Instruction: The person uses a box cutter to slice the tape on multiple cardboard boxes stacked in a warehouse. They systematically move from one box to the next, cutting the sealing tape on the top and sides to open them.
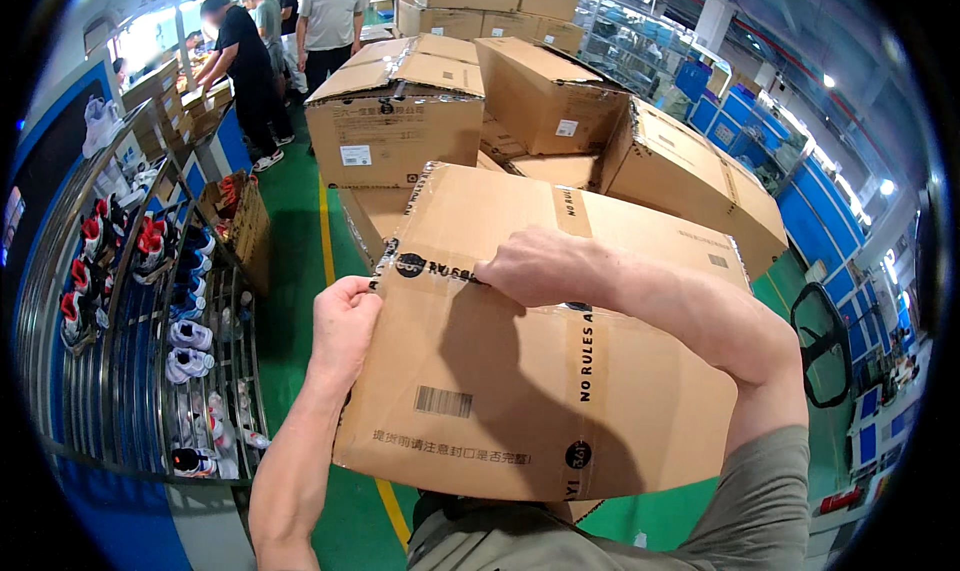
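A large brown cardboard carton (500, 361) lies in front of me, crossed by strips of printed packing tape (587, 371). My left hand (345, 321) is closed at the carton's left edge, by the end of the taped seam; what its fingers hold, if anything, is hidden. Across the top reaches my right arm. My right hand (540, 266) is closed with its curled fingers down on the tape along the seam; anything inside it is out of sight. The carton's top flaps lie flat together.
Several more cartons (395, 136) stand beyond mine. On the left is a metal rack (150, 371) with shoes (190, 336). A black-framed object (822, 346) stands at the right. People (245, 61) work at the far left. A yellow line (327, 236) marks the green floor.
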